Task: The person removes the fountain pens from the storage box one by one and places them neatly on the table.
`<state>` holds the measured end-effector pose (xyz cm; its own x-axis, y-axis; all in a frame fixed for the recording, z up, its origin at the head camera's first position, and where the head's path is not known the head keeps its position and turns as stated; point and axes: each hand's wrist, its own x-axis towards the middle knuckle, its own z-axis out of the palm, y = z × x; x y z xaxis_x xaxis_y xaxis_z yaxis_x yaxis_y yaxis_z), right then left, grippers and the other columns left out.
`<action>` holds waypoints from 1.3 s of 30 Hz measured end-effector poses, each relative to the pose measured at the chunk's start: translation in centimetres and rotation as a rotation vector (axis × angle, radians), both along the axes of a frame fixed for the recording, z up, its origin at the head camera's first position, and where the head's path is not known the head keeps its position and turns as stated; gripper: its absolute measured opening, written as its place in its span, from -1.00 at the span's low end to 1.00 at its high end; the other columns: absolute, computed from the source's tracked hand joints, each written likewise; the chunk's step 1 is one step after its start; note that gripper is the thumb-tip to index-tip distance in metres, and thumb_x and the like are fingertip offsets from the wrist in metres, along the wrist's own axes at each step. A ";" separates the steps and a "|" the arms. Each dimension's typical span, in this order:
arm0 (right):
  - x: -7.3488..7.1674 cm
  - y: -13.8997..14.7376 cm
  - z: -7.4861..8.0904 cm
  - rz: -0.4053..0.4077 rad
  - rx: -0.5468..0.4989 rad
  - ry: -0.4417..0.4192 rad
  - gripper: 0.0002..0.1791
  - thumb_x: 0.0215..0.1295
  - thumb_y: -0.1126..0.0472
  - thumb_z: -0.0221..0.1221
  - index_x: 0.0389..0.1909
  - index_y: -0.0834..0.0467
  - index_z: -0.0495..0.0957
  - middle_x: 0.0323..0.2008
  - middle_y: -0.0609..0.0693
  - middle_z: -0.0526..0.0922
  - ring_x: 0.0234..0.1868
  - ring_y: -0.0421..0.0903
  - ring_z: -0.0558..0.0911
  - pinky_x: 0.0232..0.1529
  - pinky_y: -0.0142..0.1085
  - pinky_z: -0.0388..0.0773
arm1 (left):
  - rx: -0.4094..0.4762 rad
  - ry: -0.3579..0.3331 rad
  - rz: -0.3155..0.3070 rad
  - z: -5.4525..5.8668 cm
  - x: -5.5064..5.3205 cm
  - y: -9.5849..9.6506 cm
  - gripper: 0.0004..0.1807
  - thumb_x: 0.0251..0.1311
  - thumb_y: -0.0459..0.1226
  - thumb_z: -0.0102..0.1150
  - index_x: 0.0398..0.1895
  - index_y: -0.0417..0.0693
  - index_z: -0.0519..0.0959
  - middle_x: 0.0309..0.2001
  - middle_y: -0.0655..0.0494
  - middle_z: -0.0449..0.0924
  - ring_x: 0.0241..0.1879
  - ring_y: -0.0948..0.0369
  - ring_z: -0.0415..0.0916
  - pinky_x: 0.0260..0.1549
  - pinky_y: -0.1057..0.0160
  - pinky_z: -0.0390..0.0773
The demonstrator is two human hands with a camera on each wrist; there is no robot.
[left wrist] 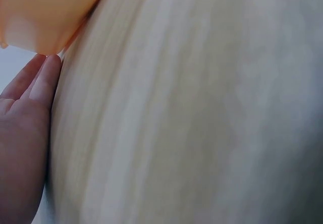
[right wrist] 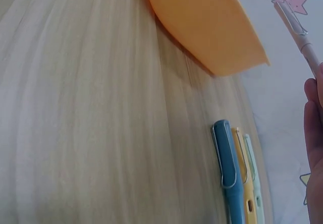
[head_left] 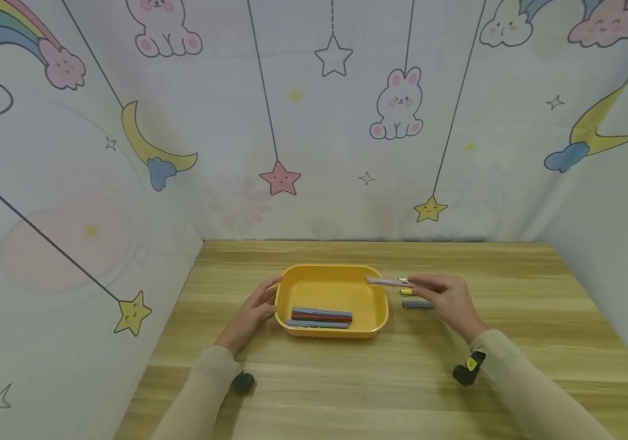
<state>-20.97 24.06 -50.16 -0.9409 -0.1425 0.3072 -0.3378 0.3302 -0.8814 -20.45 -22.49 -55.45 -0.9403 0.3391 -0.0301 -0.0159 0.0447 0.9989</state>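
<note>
Fingers of the right hand (head_left: 450,299) pinch a slim pale-pink pen (head_left: 387,282), centre-right; relaxed left hand (head_left: 251,313) touches a rounded yellow tray (head_left: 332,333): three pens (head_left: 321,318) inside, three outside (right wrist: 230,166).

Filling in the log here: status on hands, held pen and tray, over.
Left hand touching yellow tray at its left end. Right hand pinching pale pen near tray's right rim. Three pens visible inside. No obstruction visible.

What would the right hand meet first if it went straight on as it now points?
Probably the yellow tray: the pale pen in the right hand overlaps its rim in the head view. Height is unclear; the hand may pass above.
</note>
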 end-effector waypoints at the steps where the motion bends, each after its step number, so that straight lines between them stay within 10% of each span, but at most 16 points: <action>1: 0.1 0.2 -0.1 -0.007 0.004 0.005 -0.72 0.32 0.39 0.38 0.03 0.24 0.78 -0.04 0.16 0.81 -0.07 -0.37 0.75 -0.16 -0.43 0.70 | -0.001 -0.003 0.001 0.0 0.0 0.0 -0.28 0.43 -0.35 0.02 0.64 0.20 0.20 0.61 -0.16 0.18 0.53 -0.12 0.26 0.45 -0.18 0.29; 39: 3.8 6.0 -3.4 -0.166 0.156 0.040 -0.80 0.26 0.35 0.44 -0.10 0.22 0.82 -0.13 0.14 0.83 -0.12 -0.53 0.69 -0.14 -0.61 0.59 | 0.002 0.012 -0.003 0.0 -0.1 0.1 -0.28 0.44 -0.36 0.03 0.63 0.24 0.21 0.61 -0.13 0.19 0.54 -0.10 0.25 0.45 -0.23 0.26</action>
